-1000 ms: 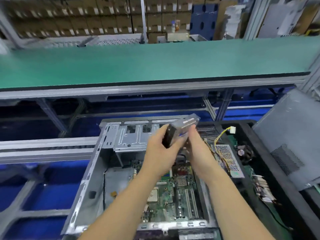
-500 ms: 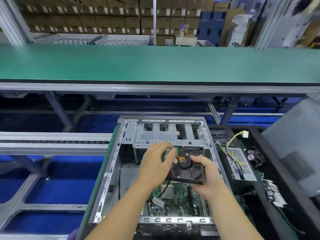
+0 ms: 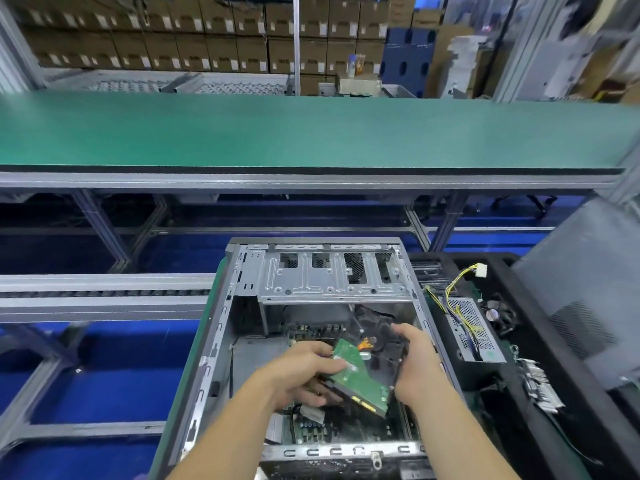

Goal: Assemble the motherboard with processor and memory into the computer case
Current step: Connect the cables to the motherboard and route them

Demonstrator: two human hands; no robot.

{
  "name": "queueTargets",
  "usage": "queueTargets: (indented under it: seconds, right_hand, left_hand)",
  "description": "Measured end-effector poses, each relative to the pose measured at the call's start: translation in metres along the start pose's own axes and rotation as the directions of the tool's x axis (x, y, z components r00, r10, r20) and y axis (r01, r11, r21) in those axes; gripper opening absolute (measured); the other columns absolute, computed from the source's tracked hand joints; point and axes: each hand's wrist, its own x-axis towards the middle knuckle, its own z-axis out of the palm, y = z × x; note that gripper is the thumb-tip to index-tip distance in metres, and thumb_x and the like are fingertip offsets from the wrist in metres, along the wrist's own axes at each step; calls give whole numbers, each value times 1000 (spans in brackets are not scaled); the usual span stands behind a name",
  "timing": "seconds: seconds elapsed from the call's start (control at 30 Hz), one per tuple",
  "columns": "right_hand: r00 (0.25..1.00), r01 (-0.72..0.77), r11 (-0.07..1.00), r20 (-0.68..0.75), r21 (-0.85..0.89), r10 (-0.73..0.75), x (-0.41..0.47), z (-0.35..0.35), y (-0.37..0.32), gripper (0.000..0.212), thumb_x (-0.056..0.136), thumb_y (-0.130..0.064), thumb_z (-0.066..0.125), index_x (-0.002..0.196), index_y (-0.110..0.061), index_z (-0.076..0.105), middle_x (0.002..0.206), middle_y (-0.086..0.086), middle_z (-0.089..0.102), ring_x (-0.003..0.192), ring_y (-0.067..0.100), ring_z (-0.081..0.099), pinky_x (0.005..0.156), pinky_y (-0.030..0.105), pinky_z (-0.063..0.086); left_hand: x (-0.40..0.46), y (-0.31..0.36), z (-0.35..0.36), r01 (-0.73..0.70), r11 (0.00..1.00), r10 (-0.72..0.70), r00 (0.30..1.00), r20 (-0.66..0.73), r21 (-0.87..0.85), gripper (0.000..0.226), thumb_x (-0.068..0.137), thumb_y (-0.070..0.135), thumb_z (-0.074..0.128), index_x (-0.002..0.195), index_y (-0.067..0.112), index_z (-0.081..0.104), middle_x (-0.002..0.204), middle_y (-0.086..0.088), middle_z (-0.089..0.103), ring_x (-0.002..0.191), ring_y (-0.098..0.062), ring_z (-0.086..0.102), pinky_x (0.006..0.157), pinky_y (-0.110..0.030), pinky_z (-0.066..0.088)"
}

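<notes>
Two bare forearms enter from the bottom edge, their elbows cut off by the frame. The left hand [image 3: 299, 370] curls its fingers over the near left edge of a hard drive [image 3: 367, 367], and the right hand [image 3: 417, 363] grips its right side, thumb on top. The drive is held tilted over the open computer case [image 3: 221, 341], green circuit board facing up, black body toward the far side.

Hands and drive hide most of the motherboard [image 3: 311, 433]; only a strip with small components shows near the case's front rail, and another strip behind the drive. Processor and memory cannot be made out. A pale connector [image 3: 313, 414] peeks out beneath the left wrist.

Left of the drive, the case floor lies bare up to the side wall. Beyond it, the metal drive cage [image 3: 329, 278] spans the far end of the case.

Just right of the case, a black tray [image 3: 554, 393] holds a perforated power supply [image 3: 471, 330] with yellow wires; a grey panel [image 3: 588, 271] is cut off at the right edge.

Farther off, a long green desk [image 3: 311, 129] crosses the frame, with blurred cardboard boxes [image 3: 173, 46] stacked behind.
</notes>
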Motion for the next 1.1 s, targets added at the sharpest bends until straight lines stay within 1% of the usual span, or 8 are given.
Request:
queueTargets:
  seconds: [0.1, 0.2, 0.3, 0.47, 0.53, 0.8, 0.97, 1.1]
  right_hand:
    - [996, 59, 998, -59, 3, -59, 5, 3, -2, 7, 89, -11, 57, 84, -8, 60, 73, 10, 65, 63, 25, 60, 53, 32, 57]
    - [991, 134, 989, -15, -64, -135, 10, 4, 0, 7, 89, -12, 57, 84, -9, 61, 81, 10, 63, 71, 27, 58, 69, 38, 50]
    - [989, 145, 977, -12, -157, -149, 12, 4, 0, 7, 88, -17, 58, 90, -10, 59, 93, 12, 60, 87, 29, 55, 80, 42, 45]
    - [969, 182, 931, -101, -317, -224, 16, 5, 0, 22, 84, -11, 59, 104, -18, 66, 103, 10, 68, 90, 33, 66, 74, 39, 49]
    - [958, 200, 915, -127, -350, -258, 17, 6, 0, 22, 83, -8, 59, 104, -10, 66, 99, 15, 66, 87, 33, 64, 72, 40, 46]
    - [956, 139, 962, -220, -236, -192, 20, 5, 2, 7, 81, -5, 56, 86, -7, 60, 75, 12, 60, 63, 27, 59, 54, 31, 47]
    - [946, 126, 962, -262, -244, -190, 20, 5, 4, 11, 84, -7, 56, 93, -6, 62, 81, 14, 62, 66, 27, 58, 53, 30, 46]
    - [949, 137, 976, -261, -172, -179, 20, 5, 6, 23, 83, -5, 59, 106, -7, 64, 87, 16, 65, 67, 29, 62, 54, 31, 50]
  left_hand:
    - [9, 6, 13, -54, 997, 51, 998, -48, -58, 51, 87, 23, 74, 133, 20, 53, 121, -7, 67, 88, -22, 72, 55, -28, 54]
    - [15, 9, 16, -50, 950, 32, 997, -64, -309, 44, 93, 10, 67, 134, 11, 52, 131, -13, 59, 112, -29, 65, 70, -39, 60]
    - [16, 11, 17, -40, 903, 33, 999, -23, -428, 30, 94, 5, 64, 123, 9, 58, 123, -16, 65, 107, -30, 68, 76, -45, 60]
    - [23, 12, 31, -19, 874, 14, 1000, -13, -485, 30, 94, -1, 61, 121, 9, 54, 123, -21, 63, 108, -37, 66, 81, -50, 59]
    - [27, 11, 35, -17, 873, 10, 1000, -16, -488, 31, 94, -2, 60, 122, 10, 52, 122, -21, 64, 106, -37, 67, 84, -53, 58]
    - [35, 8, 36, -34, 896, 37, 999, -3, -443, 31, 94, -1, 60, 121, 13, 54, 114, -19, 69, 99, -37, 70, 78, -49, 59]
    - [38, 9, 41, -41, 897, 47, 999, 4, -440, 33, 93, -3, 61, 120, 13, 52, 114, -19, 70, 98, -37, 71, 84, -56, 57]
    - [41, 6, 45, -53, 893, 52, 999, -13, -446, 35, 93, -3, 60, 121, 15, 52, 111, -18, 71, 95, -36, 72, 82, -54, 58]
